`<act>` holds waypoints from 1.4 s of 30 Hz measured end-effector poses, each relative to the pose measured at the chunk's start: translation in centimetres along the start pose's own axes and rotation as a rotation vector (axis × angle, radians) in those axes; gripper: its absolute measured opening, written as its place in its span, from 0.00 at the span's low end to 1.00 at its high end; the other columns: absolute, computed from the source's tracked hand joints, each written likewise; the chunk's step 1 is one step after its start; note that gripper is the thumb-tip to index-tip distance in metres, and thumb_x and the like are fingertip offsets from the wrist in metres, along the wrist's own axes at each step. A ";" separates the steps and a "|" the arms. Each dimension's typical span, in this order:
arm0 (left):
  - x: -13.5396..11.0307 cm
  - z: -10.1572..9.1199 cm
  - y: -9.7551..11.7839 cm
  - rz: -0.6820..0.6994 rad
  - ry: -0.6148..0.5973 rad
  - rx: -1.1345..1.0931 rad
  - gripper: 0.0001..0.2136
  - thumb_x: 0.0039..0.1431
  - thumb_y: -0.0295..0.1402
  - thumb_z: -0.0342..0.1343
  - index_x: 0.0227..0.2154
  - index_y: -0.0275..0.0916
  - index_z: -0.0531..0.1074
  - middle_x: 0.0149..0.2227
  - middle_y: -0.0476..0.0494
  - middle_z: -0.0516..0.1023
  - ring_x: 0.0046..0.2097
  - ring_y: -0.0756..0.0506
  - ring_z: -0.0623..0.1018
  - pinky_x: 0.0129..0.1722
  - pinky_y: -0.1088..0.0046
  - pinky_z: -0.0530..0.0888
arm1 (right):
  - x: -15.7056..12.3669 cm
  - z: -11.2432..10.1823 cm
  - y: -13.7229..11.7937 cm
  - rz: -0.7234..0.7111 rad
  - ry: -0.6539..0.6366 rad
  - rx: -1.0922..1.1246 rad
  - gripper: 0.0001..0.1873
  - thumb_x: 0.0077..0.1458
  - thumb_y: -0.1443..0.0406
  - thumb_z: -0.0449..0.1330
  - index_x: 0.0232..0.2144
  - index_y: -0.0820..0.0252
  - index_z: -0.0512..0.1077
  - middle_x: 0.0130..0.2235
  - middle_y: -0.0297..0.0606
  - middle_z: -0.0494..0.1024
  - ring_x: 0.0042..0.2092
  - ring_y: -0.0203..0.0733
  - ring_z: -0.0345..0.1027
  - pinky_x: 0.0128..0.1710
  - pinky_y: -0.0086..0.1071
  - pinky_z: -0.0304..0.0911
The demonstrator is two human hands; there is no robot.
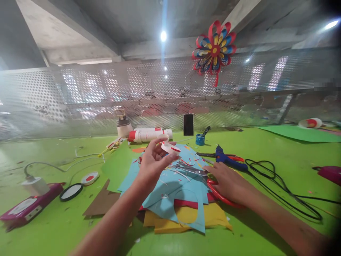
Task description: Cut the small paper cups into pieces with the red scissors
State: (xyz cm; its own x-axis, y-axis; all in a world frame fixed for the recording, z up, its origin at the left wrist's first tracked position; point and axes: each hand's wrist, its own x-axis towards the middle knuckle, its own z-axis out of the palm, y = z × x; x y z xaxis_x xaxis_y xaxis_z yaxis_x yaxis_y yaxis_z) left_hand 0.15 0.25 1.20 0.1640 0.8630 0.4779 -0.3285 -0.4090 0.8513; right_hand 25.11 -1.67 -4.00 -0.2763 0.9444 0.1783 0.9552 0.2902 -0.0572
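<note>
My left hand (156,158) is closed around a curled white strip (170,148) with red marks, held up over the sheets of paper. It looks like paper or thin card. My right hand (225,179) grips scissors (193,170) with red handles, their blades pointing left over the pile. Part of the handles is covered by my fingers. Beneath both hands lies light blue paper (160,199) with a round hole cut in it, strewn with thin white scraps. Yellow sheets (183,227) show below it.
A blue glue gun (230,160) with a black cable lies at right. Behind stand a phone (188,125), a blue pot (200,139) and a red-and-white roll (150,135). A purple power strip (34,206) is at left. A paper flower (214,50) hangs on the mesh screen.
</note>
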 end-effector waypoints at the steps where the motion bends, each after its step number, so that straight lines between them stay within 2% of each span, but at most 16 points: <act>1: 0.0 0.0 0.0 -0.002 -0.009 -0.025 0.23 0.49 0.32 0.67 0.46 0.39 0.65 0.47 0.38 0.79 0.44 0.44 0.80 0.46 0.62 0.78 | 0.0 -0.1 -0.1 0.003 -0.002 0.007 0.20 0.58 0.63 0.56 0.53 0.59 0.71 0.45 0.48 0.75 0.48 0.55 0.67 0.43 0.43 0.63; 7: 0.0 -0.2 0.0 -0.065 -0.086 -0.167 0.20 0.51 0.31 0.65 0.46 0.37 0.67 0.47 0.35 0.79 0.44 0.40 0.81 0.47 0.56 0.77 | 0.0 -0.8 -0.6 0.000 -0.010 0.040 0.17 0.60 0.62 0.55 0.49 0.60 0.72 0.44 0.48 0.74 0.46 0.53 0.67 0.43 0.41 0.62; 11: 0.1 -0.5 0.1 -0.106 -0.165 -0.182 0.22 0.52 0.33 0.64 0.50 0.39 0.69 0.48 0.35 0.79 0.48 0.38 0.80 0.51 0.54 0.75 | -0.1 -1.1 -0.6 -0.019 -0.046 0.069 0.13 0.58 0.65 0.55 0.44 0.59 0.74 0.43 0.47 0.74 0.47 0.52 0.67 0.44 0.40 0.62; 16: 0.0 -0.9 0.1 -0.088 -0.238 -0.180 0.23 0.51 0.31 0.64 0.50 0.45 0.68 0.52 0.39 0.77 0.49 0.39 0.79 0.50 0.57 0.76 | 0.1 -1.5 -0.2 -0.044 -0.078 0.123 0.14 0.57 0.66 0.55 0.46 0.58 0.73 0.45 0.46 0.75 0.49 0.51 0.67 0.45 0.37 0.63; 22: 0.1 -1.1 0.1 -0.109 -0.315 -0.266 0.22 0.52 0.29 0.61 0.51 0.42 0.68 0.50 0.36 0.78 0.49 0.39 0.79 0.52 0.55 0.74 | 0.6 -1.1 0.2 -0.052 -0.107 0.187 0.14 0.58 0.67 0.56 0.46 0.59 0.73 0.48 0.46 0.76 0.50 0.49 0.68 0.46 0.37 0.61; 25: 0.1 -1.1 -0.1 -0.115 -0.318 -0.271 0.22 0.54 0.30 0.61 0.52 0.41 0.68 0.50 0.36 0.78 0.48 0.40 0.79 0.53 0.56 0.74 | 0.7 -1.0 0.1 -0.046 -0.104 0.228 0.11 0.60 0.64 0.57 0.44 0.60 0.74 0.47 0.44 0.76 0.48 0.47 0.69 0.46 0.39 0.62; 28: 0.2 -1.1 -0.2 -0.132 -0.316 -0.245 0.22 0.56 0.33 0.61 0.54 0.41 0.68 0.49 0.36 0.78 0.46 0.41 0.80 0.52 0.58 0.75 | 0.7 -1.1 0.0 -0.033 -0.088 0.267 0.12 0.61 0.60 0.58 0.42 0.61 0.73 0.45 0.41 0.76 0.46 0.45 0.70 0.47 0.43 0.64; 33: 0.5 -1.5 -0.3 -0.094 -0.271 -0.214 0.24 0.55 0.35 0.63 0.55 0.44 0.68 0.49 0.38 0.78 0.47 0.40 0.81 0.48 0.60 0.77 | 0.6 -0.7 0.0 0.002 -0.018 0.355 0.12 0.61 0.59 0.60 0.42 0.62 0.73 0.45 0.39 0.76 0.45 0.44 0.71 0.47 0.45 0.66; 38: 0.8 -1.6 0.0 -0.095 -0.204 -0.219 0.28 0.50 0.28 0.67 0.55 0.47 0.70 0.54 0.39 0.75 0.45 0.38 0.81 0.41 0.66 0.78 | 1.5 0.4 0.4 0.127 0.181 0.492 0.14 0.61 0.61 0.61 0.47 0.60 0.72 0.50 0.42 0.74 0.50 0.47 0.69 0.52 0.48 0.64; 40: 0.8 -1.6 -0.1 -0.115 -0.182 -0.249 0.29 0.48 0.25 0.68 0.54 0.45 0.71 0.54 0.39 0.76 0.46 0.39 0.81 0.42 0.67 0.77 | 2.0 0.6 0.6 0.171 0.248 0.583 0.15 0.61 0.61 0.60 0.48 0.60 0.70 0.48 0.41 0.75 0.46 0.45 0.71 0.49 0.46 0.66; 42: 0.9 -1.7 -0.3 -0.147 -0.180 -0.298 0.27 0.49 0.26 0.67 0.54 0.43 0.71 0.53 0.38 0.76 0.45 0.40 0.81 0.44 0.67 0.77 | 2.3 0.3 0.4 0.183 0.275 0.694 0.17 0.60 0.58 0.60 0.47 0.62 0.70 0.39 0.37 0.76 0.38 0.42 0.72 0.41 0.41 0.69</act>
State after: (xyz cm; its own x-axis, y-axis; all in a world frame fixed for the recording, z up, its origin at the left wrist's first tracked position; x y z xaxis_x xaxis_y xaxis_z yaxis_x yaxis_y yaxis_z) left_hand -1.15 1.64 0.98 0.3817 0.8293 0.4081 -0.5415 -0.1572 0.8259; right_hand 24.87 0.69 -3.89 0.0030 0.9407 0.3393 0.6724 0.2492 -0.6969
